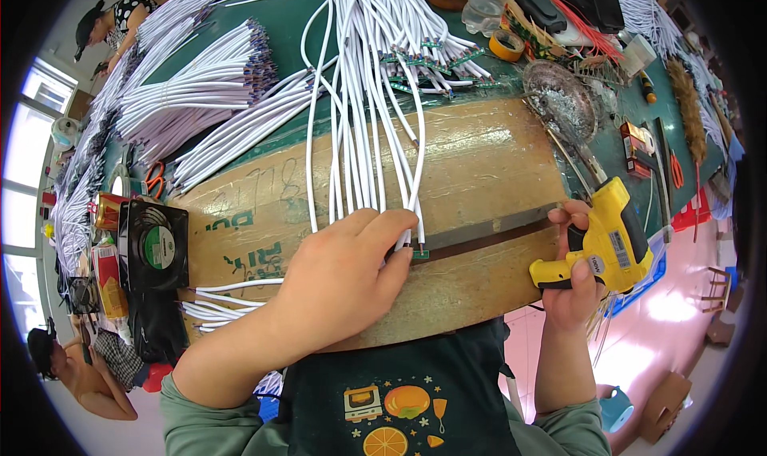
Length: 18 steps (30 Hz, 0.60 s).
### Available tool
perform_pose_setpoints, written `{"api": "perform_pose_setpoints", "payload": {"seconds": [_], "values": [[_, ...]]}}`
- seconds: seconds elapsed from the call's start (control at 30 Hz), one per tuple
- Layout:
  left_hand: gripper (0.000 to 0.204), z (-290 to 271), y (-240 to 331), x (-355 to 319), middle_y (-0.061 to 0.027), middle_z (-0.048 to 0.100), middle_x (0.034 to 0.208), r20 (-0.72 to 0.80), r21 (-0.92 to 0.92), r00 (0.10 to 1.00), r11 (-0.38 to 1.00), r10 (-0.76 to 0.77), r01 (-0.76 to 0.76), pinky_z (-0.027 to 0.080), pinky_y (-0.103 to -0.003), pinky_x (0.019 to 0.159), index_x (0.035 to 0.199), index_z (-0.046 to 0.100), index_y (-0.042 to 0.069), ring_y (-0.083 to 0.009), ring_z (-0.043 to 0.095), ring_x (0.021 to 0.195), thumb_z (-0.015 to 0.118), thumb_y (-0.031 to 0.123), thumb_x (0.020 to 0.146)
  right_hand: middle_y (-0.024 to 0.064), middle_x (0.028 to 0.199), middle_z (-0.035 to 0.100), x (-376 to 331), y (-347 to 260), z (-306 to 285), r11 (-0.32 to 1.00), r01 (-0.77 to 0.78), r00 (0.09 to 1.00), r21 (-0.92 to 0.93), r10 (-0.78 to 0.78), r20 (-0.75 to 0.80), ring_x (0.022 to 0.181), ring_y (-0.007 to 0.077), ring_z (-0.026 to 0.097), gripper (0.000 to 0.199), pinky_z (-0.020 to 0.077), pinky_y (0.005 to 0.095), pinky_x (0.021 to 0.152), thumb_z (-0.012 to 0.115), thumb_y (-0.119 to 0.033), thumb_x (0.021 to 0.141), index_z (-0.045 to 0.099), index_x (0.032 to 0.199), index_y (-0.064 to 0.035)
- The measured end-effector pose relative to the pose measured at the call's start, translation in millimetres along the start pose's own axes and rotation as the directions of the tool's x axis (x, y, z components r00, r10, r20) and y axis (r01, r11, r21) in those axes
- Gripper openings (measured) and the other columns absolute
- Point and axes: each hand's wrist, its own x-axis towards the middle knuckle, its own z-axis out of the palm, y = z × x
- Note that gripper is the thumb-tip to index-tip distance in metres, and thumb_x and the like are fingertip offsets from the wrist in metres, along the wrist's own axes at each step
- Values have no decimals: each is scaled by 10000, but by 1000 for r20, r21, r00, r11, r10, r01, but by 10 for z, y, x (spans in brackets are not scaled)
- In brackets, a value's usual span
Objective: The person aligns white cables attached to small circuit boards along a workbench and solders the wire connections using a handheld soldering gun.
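My left hand [343, 256] lies over a row of white cables [363, 160] on a brown board. Its thumb and forefinger are closed on the end of one white cable, beside a small green circuit board [421, 254]. Fingers of my right hand [577, 284] wrap round a yellow and black soldering gun [611, 240]. Its metal barrel points away from me, toward a round metal dish [561, 100] with silvery scraps in it. A dark flat strip [487, 228] runs across the board between my hands.
The brown board [256, 192] rests on a green tabletop. Cable bundles [188, 80] are stacked at the far left, and a black fan [153, 246] stands at the left. Yellow tape [506, 45], a plastic bottle [486, 4] and orange-handled scissors [155, 180] lie around. Two other people are at the left.
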Motion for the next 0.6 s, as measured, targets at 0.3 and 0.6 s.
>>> {"api": "perform_pose_setpoints", "payload": {"seconds": [0.3, 0.6], "values": [[355, 65, -56, 6, -102, 656, 938, 34, -67, 999, 998, -14, 17, 518, -366, 693, 1142, 635, 84, -285, 635, 772, 704, 197, 812, 185, 1224, 532, -19, 5, -18, 1000, 24, 1000, -3, -24, 14, 1133, 274, 542, 514, 318, 429, 1110, 635, -269, 843, 497, 1237, 30], [479, 17, -105, -84, -111, 645, 1151, 24, -30, 973, 973, 228, -227, 543, -365, 787, 1201, 594, 83, -307, 660, 931, 760, 214, 771, 186, 1239, 536, -17, -12, -17, 999, 24, 1000, -28, -23, 17, 1140, 280, 542, 556, 322, 435, 1112, 618, -248, 849, 453, 1295, 40]]}}
